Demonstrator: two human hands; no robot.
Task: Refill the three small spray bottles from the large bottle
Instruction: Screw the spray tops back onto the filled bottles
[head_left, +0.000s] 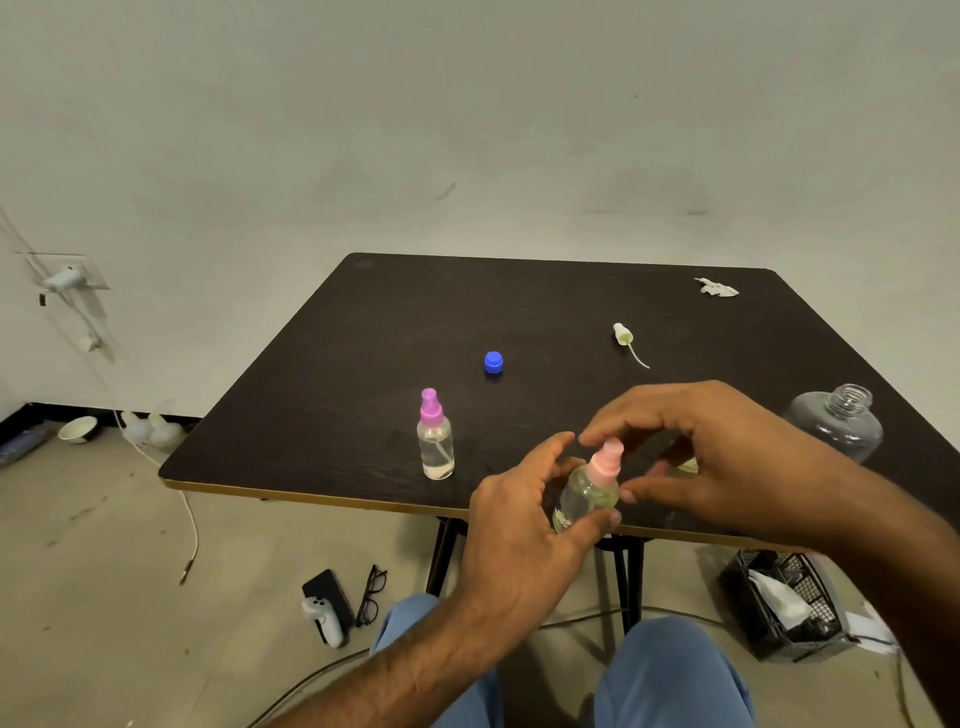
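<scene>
My left hand (519, 530) grips a small clear spray bottle (587, 496) just above the table's front edge. It is tilted, with a pale pink spray cap (607, 460) on top. My right hand (727, 452) curls over that cap, forefinger and thumb on either side of it. A second small bottle (435, 441) with a magenta cap stands upright to the left. A yellow-green bit of a third bottle (688, 466) peeks out behind my right hand. The large clear bottle (836, 421) stands uncapped at the right. Its blue cap (493, 361) lies mid-table.
A loose white spray head with its tube (626, 340) lies on the dark table (363, 338), and a crumpled tissue (717, 287) sits at the far right corner. On the floor are glasses (371, 595), a controller (327, 616), cables and a black basket (784, 603).
</scene>
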